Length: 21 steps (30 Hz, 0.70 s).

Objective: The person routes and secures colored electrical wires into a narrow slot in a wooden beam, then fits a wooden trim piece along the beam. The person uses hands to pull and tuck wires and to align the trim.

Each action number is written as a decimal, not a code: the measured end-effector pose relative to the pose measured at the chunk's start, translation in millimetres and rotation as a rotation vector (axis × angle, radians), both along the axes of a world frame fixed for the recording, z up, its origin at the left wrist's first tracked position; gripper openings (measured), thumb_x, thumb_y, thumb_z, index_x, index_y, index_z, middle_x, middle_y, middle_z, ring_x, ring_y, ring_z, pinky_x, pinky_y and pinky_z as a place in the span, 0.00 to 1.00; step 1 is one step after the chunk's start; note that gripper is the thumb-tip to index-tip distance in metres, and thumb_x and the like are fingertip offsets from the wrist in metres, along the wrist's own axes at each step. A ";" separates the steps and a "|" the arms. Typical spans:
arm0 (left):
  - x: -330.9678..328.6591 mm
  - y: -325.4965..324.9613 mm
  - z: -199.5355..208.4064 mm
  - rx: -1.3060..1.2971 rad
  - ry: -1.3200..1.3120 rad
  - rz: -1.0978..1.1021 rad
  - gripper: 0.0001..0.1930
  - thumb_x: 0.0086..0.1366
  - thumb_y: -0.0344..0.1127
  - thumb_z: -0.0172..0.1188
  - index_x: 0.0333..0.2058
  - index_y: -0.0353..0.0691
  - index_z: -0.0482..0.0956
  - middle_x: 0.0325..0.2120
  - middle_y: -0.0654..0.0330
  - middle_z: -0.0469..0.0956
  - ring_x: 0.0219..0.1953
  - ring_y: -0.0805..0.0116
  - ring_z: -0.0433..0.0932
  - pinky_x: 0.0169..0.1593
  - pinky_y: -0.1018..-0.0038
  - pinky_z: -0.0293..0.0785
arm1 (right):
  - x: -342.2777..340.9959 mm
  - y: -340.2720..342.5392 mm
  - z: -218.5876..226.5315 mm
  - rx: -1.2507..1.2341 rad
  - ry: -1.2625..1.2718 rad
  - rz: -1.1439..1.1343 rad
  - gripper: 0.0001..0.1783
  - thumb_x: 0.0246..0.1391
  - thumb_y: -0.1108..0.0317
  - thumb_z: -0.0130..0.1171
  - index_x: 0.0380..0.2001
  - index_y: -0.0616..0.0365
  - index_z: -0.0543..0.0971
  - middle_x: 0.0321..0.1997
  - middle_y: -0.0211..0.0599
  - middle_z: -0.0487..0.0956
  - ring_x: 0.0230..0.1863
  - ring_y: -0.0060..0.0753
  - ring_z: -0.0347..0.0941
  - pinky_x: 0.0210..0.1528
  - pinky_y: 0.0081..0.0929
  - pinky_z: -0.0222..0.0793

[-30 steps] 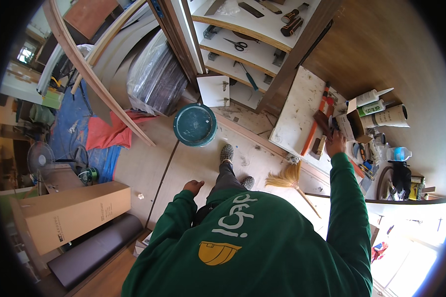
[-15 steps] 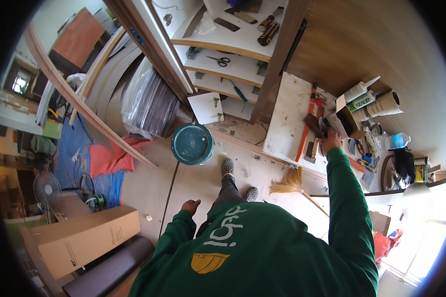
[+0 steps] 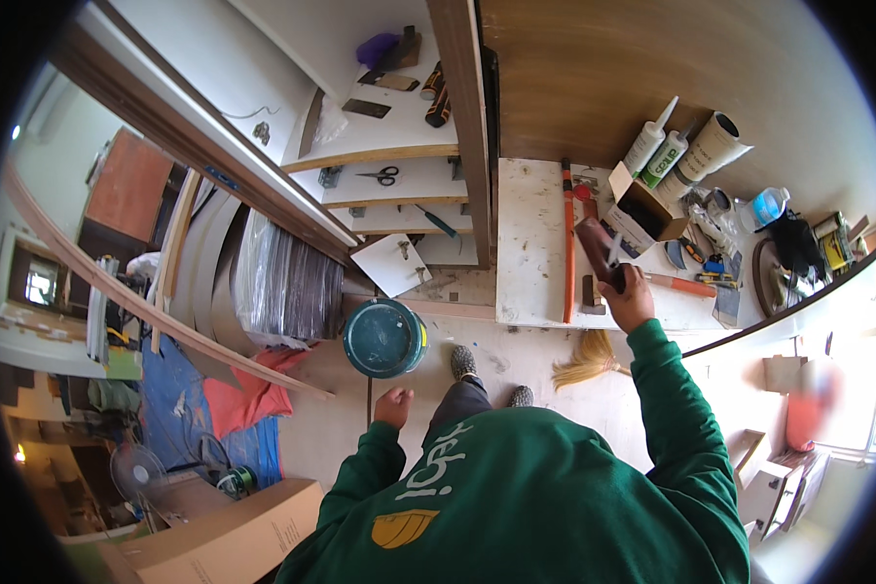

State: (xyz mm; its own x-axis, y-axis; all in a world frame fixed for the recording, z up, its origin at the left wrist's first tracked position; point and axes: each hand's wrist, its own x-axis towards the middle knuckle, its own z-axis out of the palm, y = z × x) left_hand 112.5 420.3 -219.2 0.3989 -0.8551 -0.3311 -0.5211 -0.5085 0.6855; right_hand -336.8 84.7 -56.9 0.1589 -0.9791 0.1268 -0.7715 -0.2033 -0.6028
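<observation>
My right hand (image 3: 633, 300) is closed around a dark reddish-brown tool (image 3: 594, 243) with a pale metallic part on it. The tool is lifted over the white worktop; its exact kind is not clear. Beside it on the worktop lie a long orange bar (image 3: 568, 243), a small wooden block (image 3: 591, 292) and an orange-handled tool (image 3: 681, 284) partly behind my hand. My left hand (image 3: 393, 407) hangs low with its fingers curled in and nothing visible in them. Nearest to it stands a lidded dark green bucket (image 3: 384, 338) on the floor.
Sealant tubes (image 3: 664, 159), an open small box (image 3: 642, 219) and loose hand tools crowd the worktop's right part. Ahead, cabinet shelves (image 3: 389, 154) hold scissors (image 3: 380, 176). A straw broom (image 3: 586, 360) lies below the worktop. Wrapped panels (image 3: 287, 277) and a cardboard box (image 3: 229, 535) are at left.
My right hand has raised the brown tool off the worktop and brought it nearer to me. The view has turned to the right. My left hand has moved a little forward.
</observation>
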 end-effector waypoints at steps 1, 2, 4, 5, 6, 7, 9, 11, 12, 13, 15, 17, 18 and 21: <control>2.2 -22.6 11.1 -0.019 -0.019 -0.038 0.19 0.71 0.49 0.59 0.39 0.36 0.84 0.34 0.45 0.84 0.39 0.44 0.83 0.43 0.58 0.78 | 7.8 1.9 1.7 0.024 -0.065 -0.007 0.26 0.52 0.56 0.72 0.44 0.67 0.77 0.42 0.55 0.79 0.45 0.60 0.77 0.49 0.47 0.72; 5.5 -48.0 23.3 -0.040 -0.024 -0.072 0.18 0.71 0.49 0.59 0.39 0.36 0.83 0.34 0.45 0.84 0.39 0.44 0.84 0.43 0.59 0.79 | 17.3 1.9 3.4 0.047 -0.070 -0.037 0.26 0.52 0.55 0.72 0.42 0.67 0.78 0.41 0.55 0.79 0.44 0.59 0.77 0.49 0.47 0.72; 18.0 -106.9 51.8 -0.159 -0.085 -0.153 0.17 0.72 0.47 0.59 0.39 0.37 0.83 0.35 0.46 0.85 0.39 0.45 0.84 0.43 0.59 0.79 | 36.6 1.3 8.5 0.131 -0.004 -0.037 0.26 0.51 0.52 0.72 0.39 0.66 0.80 0.39 0.55 0.80 0.44 0.58 0.77 0.49 0.46 0.73; 25.3 -135.6 67.7 -0.246 -0.128 -0.201 0.16 0.73 0.46 0.58 0.40 0.38 0.84 0.35 0.46 0.85 0.39 0.45 0.84 0.43 0.60 0.79 | 49.1 -0.6 10.1 0.270 -0.004 -0.025 0.29 0.53 0.48 0.69 0.43 0.66 0.80 0.49 0.60 0.78 0.53 0.62 0.76 0.57 0.46 0.71; 34.5 -164.8 84.8 -0.291 -0.157 -0.193 0.16 0.73 0.46 0.57 0.40 0.38 0.84 0.34 0.46 0.85 0.38 0.44 0.84 0.43 0.59 0.79 | 63.5 -2.5 10.8 0.280 0.038 -0.011 0.31 0.53 0.47 0.68 0.44 0.67 0.79 0.50 0.59 0.79 0.54 0.61 0.75 0.59 0.45 0.71; 44.6 -194.4 102.9 -0.315 -0.162 -0.179 0.16 0.74 0.46 0.57 0.41 0.39 0.84 0.34 0.47 0.85 0.38 0.44 0.84 0.42 0.59 0.79 | 79.4 -4.8 10.3 0.292 0.079 0.001 0.32 0.54 0.45 0.67 0.45 0.68 0.79 0.51 0.58 0.79 0.56 0.59 0.75 0.60 0.44 0.71; 66.5 -257.3 140.6 -0.412 -0.125 -0.218 0.14 0.73 0.43 0.57 0.41 0.38 0.84 0.35 0.46 0.85 0.38 0.43 0.84 0.43 0.57 0.79 | 112.9 -14.3 6.1 0.390 0.176 0.004 0.37 0.56 0.42 0.65 0.52 0.69 0.76 0.56 0.56 0.77 0.61 0.56 0.73 0.64 0.43 0.69; 81.9 -311.6 175.3 -0.549 -0.100 -0.225 0.12 0.73 0.40 0.57 0.40 0.37 0.82 0.35 0.47 0.84 0.40 0.43 0.84 0.44 0.57 0.78 | 144.9 -24.8 -3.4 0.285 0.233 -0.035 0.38 0.57 0.42 0.65 0.53 0.69 0.75 0.55 0.57 0.76 0.61 0.57 0.72 0.64 0.43 0.69; 90.1 -336.6 191.7 -0.564 -0.163 -0.253 0.11 0.73 0.39 0.58 0.40 0.37 0.82 0.35 0.48 0.84 0.40 0.44 0.84 0.45 0.58 0.79 | 157.5 -29.6 -9.5 0.249 0.290 -0.058 0.38 0.57 0.41 0.65 0.53 0.69 0.75 0.55 0.57 0.75 0.60 0.57 0.71 0.64 0.44 0.69; 98.3 -360.5 206.9 -0.554 -0.205 -0.270 0.11 0.72 0.39 0.58 0.41 0.37 0.82 0.35 0.50 0.85 0.40 0.45 0.83 0.46 0.59 0.79 | 166.6 -36.9 -15.7 0.298 0.331 -0.063 0.39 0.59 0.41 0.62 0.57 0.69 0.72 0.59 0.57 0.72 0.63 0.58 0.69 0.66 0.43 0.67; 109.1 -404.5 229.2 -0.733 -0.300 -0.369 0.11 0.70 0.39 0.61 0.42 0.37 0.82 0.39 0.51 0.85 0.44 0.46 0.83 0.51 0.59 0.78 | 177.4 -46.3 -29.4 0.297 0.391 -0.121 0.39 0.60 0.42 0.61 0.57 0.70 0.72 0.58 0.57 0.73 0.63 0.58 0.69 0.67 0.43 0.65; 115.3 -444.6 241.7 -0.709 -0.388 -0.379 0.12 0.69 0.38 0.62 0.45 0.38 0.81 0.45 0.50 0.83 0.49 0.46 0.80 0.55 0.58 0.76 | 180.8 -55.6 -42.4 0.331 0.444 -0.162 0.40 0.62 0.42 0.59 0.58 0.72 0.71 0.59 0.58 0.73 0.66 0.56 0.67 0.69 0.43 0.63; 117.8 -462.1 245.3 -0.691 -0.434 -0.379 0.13 0.68 0.38 0.62 0.47 0.38 0.81 0.48 0.49 0.83 0.52 0.46 0.79 0.57 0.58 0.75 | 180.4 -58.1 -48.0 0.325 0.485 -0.164 0.40 0.62 0.42 0.59 0.58 0.72 0.71 0.60 0.57 0.72 0.66 0.56 0.67 0.69 0.43 0.63; 116.5 -505.0 242.2 -0.787 -0.547 -0.413 0.16 0.67 0.36 0.62 0.51 0.39 0.79 0.55 0.49 0.79 0.58 0.44 0.74 0.61 0.55 0.71 | 178.4 -63.8 -56.3 0.360 0.622 -0.142 0.39 0.64 0.44 0.57 0.60 0.73 0.69 0.61 0.57 0.70 0.65 0.56 0.66 0.68 0.44 0.62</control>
